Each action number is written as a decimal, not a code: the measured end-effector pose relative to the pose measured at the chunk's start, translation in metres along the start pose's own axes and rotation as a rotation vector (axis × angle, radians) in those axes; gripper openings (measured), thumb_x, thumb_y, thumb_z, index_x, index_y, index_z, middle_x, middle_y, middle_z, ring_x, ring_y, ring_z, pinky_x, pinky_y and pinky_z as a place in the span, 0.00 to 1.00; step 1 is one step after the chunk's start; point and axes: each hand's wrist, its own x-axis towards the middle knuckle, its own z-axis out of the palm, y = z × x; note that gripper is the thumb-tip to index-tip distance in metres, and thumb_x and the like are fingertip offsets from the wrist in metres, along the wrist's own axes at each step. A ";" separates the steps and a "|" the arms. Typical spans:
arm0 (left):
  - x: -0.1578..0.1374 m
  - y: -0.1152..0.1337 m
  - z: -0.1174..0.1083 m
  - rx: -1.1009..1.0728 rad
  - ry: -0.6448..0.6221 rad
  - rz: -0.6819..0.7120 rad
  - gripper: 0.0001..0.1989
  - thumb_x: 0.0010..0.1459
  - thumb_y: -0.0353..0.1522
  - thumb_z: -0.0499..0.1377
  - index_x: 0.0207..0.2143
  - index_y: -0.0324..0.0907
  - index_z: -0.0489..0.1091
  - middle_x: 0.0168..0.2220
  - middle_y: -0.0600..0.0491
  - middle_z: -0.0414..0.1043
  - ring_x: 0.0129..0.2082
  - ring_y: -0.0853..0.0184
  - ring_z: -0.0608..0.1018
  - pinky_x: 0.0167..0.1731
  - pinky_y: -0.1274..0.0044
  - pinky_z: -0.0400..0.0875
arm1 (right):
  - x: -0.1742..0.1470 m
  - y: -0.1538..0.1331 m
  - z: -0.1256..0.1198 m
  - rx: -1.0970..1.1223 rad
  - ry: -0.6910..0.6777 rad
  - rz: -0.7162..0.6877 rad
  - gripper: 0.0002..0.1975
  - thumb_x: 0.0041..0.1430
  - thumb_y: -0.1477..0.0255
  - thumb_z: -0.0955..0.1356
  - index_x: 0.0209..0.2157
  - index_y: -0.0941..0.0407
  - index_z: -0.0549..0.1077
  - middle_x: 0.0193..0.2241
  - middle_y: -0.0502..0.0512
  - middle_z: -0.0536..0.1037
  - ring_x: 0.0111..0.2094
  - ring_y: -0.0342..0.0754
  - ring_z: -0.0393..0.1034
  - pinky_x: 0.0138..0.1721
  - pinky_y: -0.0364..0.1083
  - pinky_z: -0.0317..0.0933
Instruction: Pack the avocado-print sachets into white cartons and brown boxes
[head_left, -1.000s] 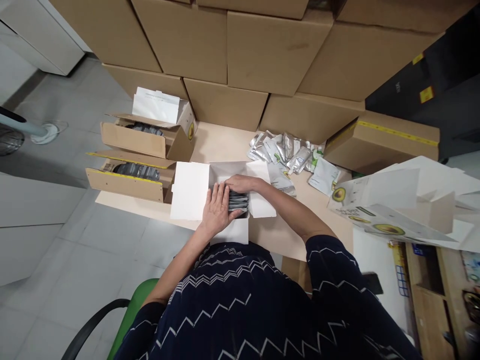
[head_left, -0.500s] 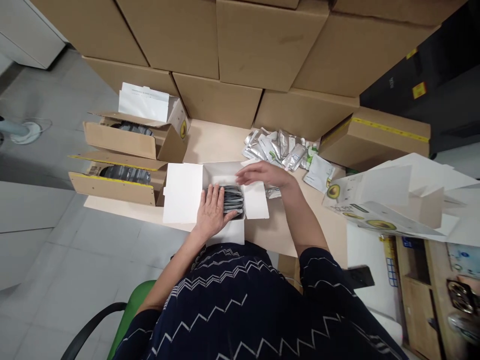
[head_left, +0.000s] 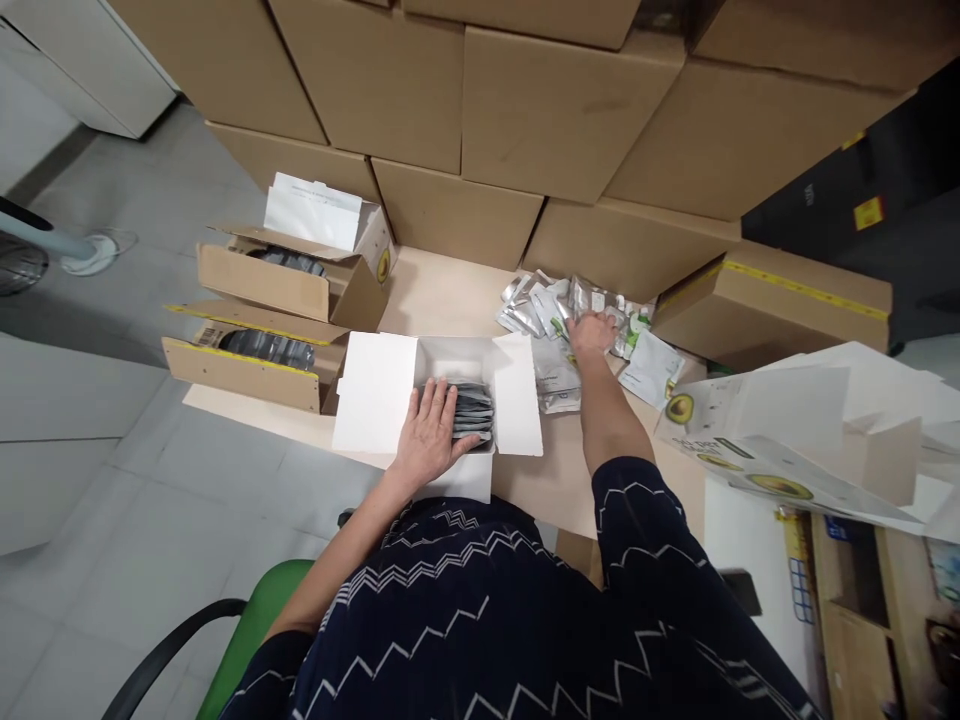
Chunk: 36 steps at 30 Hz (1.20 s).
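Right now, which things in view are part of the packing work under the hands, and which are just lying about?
In use:
white box, open
grey sachets in it, under the left hand
silver sachet pile, under the right hand

Lying about:
two open cardboard cartons
stacked brown boxes
flat avocado-print cartons

Person seen from above, wearing a dark navy garment patterned with thin white zigzag lines running across the torso and the short sleeves. The sleeves end above the elbows, leaving both forearms bare down to the left hand [head_left: 429, 432] and right hand [head_left: 592, 331]. No rings, watch or gloves are visible.
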 end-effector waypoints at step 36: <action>0.001 0.000 -0.001 -0.049 0.000 -0.001 0.44 0.64 0.56 0.47 0.69 0.32 0.50 0.70 0.33 0.50 0.71 0.44 0.51 0.68 0.51 0.46 | -0.137 0.041 0.031 0.049 -0.291 -0.359 0.43 0.63 0.54 0.64 0.72 0.54 0.46 0.73 0.63 0.45 0.71 0.67 0.38 0.63 0.68 0.49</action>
